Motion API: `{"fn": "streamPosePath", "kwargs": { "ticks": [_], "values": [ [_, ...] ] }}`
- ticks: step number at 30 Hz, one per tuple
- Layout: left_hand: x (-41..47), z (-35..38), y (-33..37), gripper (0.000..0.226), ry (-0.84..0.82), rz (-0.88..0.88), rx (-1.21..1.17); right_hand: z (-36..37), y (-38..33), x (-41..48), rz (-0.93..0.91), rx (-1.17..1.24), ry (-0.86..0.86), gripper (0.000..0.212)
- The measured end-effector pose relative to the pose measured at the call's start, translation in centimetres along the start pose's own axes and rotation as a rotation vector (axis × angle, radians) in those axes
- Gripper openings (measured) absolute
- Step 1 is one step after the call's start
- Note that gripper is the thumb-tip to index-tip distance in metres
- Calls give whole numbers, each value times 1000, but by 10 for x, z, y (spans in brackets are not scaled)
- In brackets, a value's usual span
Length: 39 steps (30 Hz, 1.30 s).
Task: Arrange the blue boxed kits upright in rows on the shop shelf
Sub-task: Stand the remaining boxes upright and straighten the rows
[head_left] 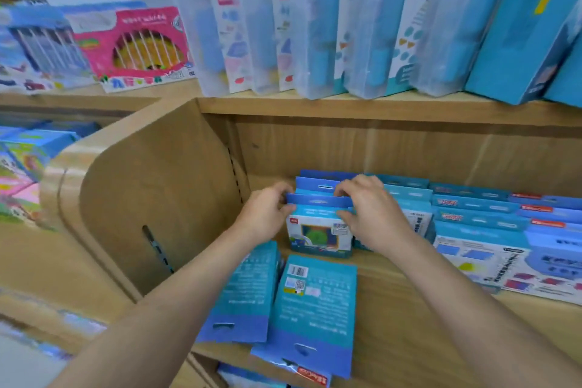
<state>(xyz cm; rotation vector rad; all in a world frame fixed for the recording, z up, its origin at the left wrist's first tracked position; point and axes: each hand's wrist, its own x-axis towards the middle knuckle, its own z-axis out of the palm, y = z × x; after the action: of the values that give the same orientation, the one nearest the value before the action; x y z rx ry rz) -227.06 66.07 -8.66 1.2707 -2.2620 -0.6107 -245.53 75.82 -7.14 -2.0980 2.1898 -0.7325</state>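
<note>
Blue cardboard boxed kits (319, 230): far row upright — left hand (267, 211), right hand (368, 208) pinch the front one; I count two flat kits (315, 309) near, unplaced.

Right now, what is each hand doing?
Left hand: pinches the left edge of the front upright kit.
Right hand: grips the same kit's top right corner.

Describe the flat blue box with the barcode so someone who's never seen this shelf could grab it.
Go to the lower wooden shelf under the clear plastic cases. At its front, nearer than the upright blue boxed kit that the left hand and right hand grip, lie two teal kits, backs up. Take the right flat kit: unlike the left flat kit, it shows a white barcode.
</note>
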Motion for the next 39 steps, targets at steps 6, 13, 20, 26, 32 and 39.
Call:
{"fn": "streamPosePath", "kwargs": {
  "ticks": [6, 13, 20, 26, 32, 39],
  "values": [
    [11, 3, -7, 59, -143, -48, -71, -9, 13, -14, 84, -11, 197, 25],
    [19, 15, -7, 44, -216, -106, -68, 15, 4, -35, 346, 519, 9, 26],
    [22, 19, -2, 24, -257, -117, -6, 23, 0, -36, 445, 721, -4, 30],
    [19, 21, 1, 22, -252, -127, 22, 16, 0, -31, 455, 661, -15, 25],
    [17, 11, 8, 29, -292, -123, 48, 8, -4, -34, 440, 565, -56, 22],
    [-61, -51, 5, 42, -55, 67, -47, -10, -38, -56, 138, 435, 20, 25]
  ]
}}
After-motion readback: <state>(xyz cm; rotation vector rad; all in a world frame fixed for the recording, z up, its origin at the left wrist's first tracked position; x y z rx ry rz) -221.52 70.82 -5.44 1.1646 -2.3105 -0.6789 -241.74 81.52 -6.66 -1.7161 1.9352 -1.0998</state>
